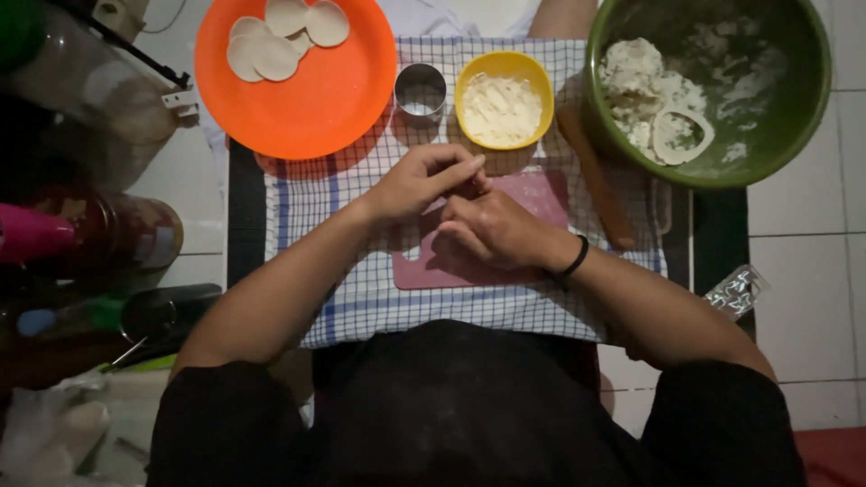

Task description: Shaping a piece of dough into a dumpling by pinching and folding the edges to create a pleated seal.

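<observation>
My left hand (pixel 417 183) and my right hand (pixel 494 230) meet, fingers curled together, over a pink cutting board (pixel 552 195) on a blue-checked cloth (pixel 302 203). Whatever lies between the fingers is hidden. A black band circles my right wrist. Just beyond the hands stand a round metal cutter (pixel 420 92) and a yellow bowl (pixel 469 81) of flour. An orange plate (pixel 316 117) at the far left carries several flat dough rounds (pixel 275 50). A wooden rolling pin (pixel 597 185) lies to the right of the board.
A large green bowl (pixel 798 99) at the far right holds floury dough scraps (pixel 645 86) with cut-out holes. Jars and bottles (pixel 135 234) crowd the dark left side. A shiny foil packet (pixel 735 293) lies on the white tiles at the right.
</observation>
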